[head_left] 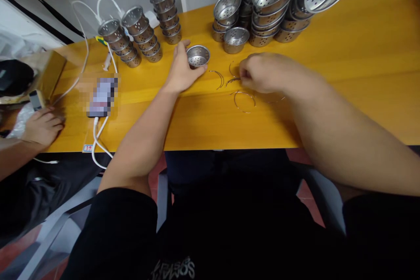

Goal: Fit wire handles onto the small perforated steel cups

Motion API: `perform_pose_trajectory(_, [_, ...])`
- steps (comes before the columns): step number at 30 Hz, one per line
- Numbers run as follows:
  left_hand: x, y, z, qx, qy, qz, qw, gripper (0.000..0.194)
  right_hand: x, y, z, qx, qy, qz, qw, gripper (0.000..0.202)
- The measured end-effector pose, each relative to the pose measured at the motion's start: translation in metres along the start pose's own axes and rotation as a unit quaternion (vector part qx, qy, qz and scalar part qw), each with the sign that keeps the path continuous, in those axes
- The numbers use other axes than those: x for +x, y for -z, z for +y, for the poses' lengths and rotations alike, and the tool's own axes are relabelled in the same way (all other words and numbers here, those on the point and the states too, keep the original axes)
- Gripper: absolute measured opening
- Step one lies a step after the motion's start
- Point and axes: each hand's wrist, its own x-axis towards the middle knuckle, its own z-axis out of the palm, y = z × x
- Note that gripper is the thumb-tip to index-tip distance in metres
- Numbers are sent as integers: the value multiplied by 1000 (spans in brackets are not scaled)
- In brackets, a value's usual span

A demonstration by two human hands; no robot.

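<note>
My left hand (184,70) is wrapped round the left side of a small perforated metal cup (198,57) that stands upright on the yellow table (203,122). To the right, my right hand (254,72) is closed low over the table, among thin curved wires; whatever its fingertips pinch is too small to make out. One pair of curved wires (221,79) lies between the two hands. A wire ring (255,103) rests just below my right hand. Another single metal cup (236,40) stands behind it.
Stacks of perforated cups (140,30) stand at the back left, and more stacks with larger ones (274,4) at the back right. A phone (102,96) with a white cable (95,140) lies left of my left arm. Another person's hand (44,127) rests at the far left.
</note>
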Motion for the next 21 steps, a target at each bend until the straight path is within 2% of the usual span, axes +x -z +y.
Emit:
perform_pose_trajectory(4, [0,-4,-4,-4,-47,7,999,99,-1,6,-6,-34,4,-21,999,31])
perform_pose_trajectory(10, [0,-5,1,13,-82,7,996,92,-1,9,-10,-51,6,-40,998,39])
perform_pose_trajectory(16, [-1,-8,2,-2,-96,6,995,97,5,-2,11,27,24,21,999,29])
perform_pose_trajectory(18, [-2,-9,2,-7,-99,-6,995,94,6,-1,20,51,27,15,998,29])
perform_pose_trajectory(21, [-3,-10,1,-10,-110,-14,994,92,5,3,27,54,12,-24,998,11])
